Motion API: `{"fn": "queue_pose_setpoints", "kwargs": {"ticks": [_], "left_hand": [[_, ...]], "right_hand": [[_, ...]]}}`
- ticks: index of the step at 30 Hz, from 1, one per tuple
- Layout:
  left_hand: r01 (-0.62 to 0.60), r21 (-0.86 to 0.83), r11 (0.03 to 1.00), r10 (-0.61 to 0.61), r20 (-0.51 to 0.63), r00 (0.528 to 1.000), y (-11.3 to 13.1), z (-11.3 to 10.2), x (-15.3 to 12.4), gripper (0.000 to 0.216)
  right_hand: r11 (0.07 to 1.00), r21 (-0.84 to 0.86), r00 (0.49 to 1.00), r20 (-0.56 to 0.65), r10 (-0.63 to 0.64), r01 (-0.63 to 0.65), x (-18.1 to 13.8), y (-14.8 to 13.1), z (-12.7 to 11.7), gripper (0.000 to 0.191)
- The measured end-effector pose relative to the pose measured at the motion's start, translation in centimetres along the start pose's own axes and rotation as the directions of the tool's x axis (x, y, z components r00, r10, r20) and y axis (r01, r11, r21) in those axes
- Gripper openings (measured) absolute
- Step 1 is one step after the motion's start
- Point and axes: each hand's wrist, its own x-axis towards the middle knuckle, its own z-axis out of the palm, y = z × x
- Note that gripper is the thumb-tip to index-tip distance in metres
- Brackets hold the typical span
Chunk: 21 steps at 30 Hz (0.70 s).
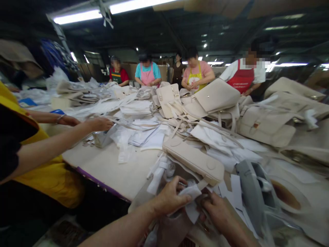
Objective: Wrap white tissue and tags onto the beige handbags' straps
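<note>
A beige bag [194, 158] lies on its side in front of me, its flat stitched base facing up and its opening toward me. My left hand [171, 195] is at the opening, thumb and fingers closed on a piece of white wrapping [191, 192]. Close by on the right, my right hand [217, 208] is curled at the bag's near side. Its fingertips are partly hidden, and what they grip cannot be made out. More white wrapping [156, 176] sticks out at the bag's left side.
Beige bags [267, 125] and white paper sheets [151, 135] are heaped across the table [113, 175]. A grey tape dispenser [253, 195] stands to my right, beside a roll of brown tape [286, 195]. A co-worker's arms [64, 139] reach in from the left; several people stand opposite.
</note>
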Motion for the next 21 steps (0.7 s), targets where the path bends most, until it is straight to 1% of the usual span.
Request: {"fn": "queue_pose_setpoints", "kwargs": {"ticks": [2,3,6,8,11,13,16,19,21], "left_hand": [[-0.008,0.007,1.0,0.008,-0.008,1.0,-0.2,0.0,0.1,0.038],[-0.014,0.017,1.0,0.014,-0.012,1.0,-0.3,0.0,0.1,0.038],[-0.035,0.033,0.999,0.035,-0.007,0.999,-0.6,-0.1,0.1,0.037],[-0.029,-0.007,1.0,0.029,0.028,0.999,-0.9,-0.2,0.1,0.038],[-0.005,-0.078,0.997,0.012,0.082,0.997,-1.3,-0.6,0.3,0.04],[0.002,-0.082,0.997,0.007,0.103,0.995,-1.4,-0.8,0.4,0.042],[-0.003,-0.068,0.998,0.011,0.117,0.993,-1.4,-1.0,0.5,0.041],[-0.029,-0.074,0.997,0.037,0.105,0.994,-1.2,-0.9,0.3,0.039],[-0.042,-0.078,0.996,0.05,0.101,0.994,-0.9,-0.9,0.2,0.037]], "right_hand": [[0.999,0.025,0.999,-0.025,0.039,-0.039,-0.2,-0.3,0.3,0.025],[0.997,0.043,0.998,-0.016,0.065,-0.064,-0.2,-0.5,0.6,0.025],[0.976,0.129,0.985,0.046,0.169,-0.174,-0.4,-1.0,1.1,0.02],[0.959,0.169,0.972,0.1,0.214,-0.229,-0.4,-1.1,1.3,0.02],[0.963,0.172,0.968,0.174,0.179,-0.209,-0.5,-1.3,1.0,0.03],[0.968,0.143,0.963,0.205,0.176,-0.208,-0.5,-1.6,0.8,0.033],[0.957,0.135,0.955,0.19,0.228,-0.255,-0.5,-2.3,0.5,0.026],[0.941,0.231,0.961,0.182,0.206,-0.245,-0.8,-2.6,0.3,0.019],[0.925,0.281,0.958,0.204,0.202,-0.255,-1.0,-2.4,0.3,0.019]]}}
